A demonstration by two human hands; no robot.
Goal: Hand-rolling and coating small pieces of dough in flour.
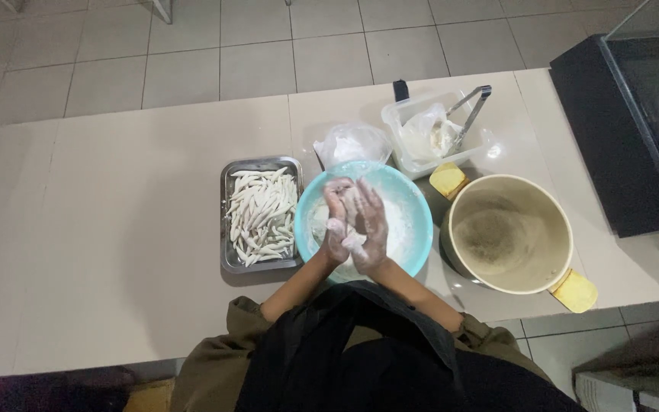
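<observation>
Over a round turquoise plastic bowl [413,200] of flour, floured left hand [336,223] and right hand [368,226] press together, rolling pale dough [352,233]; even pressure should shape it. Metal tray [227,221] of finished pieces lies left of the bowl.

Left hand [336,223] and right hand [368,223] are pressing palm to palm, floured, over the turquoise bowl [416,204] of flour. Steel tray [227,221] of pale dough sticks [262,216] is sitting just left; cream pot [511,233] right; clear container [402,118] with tongs [470,114] behind.
</observation>
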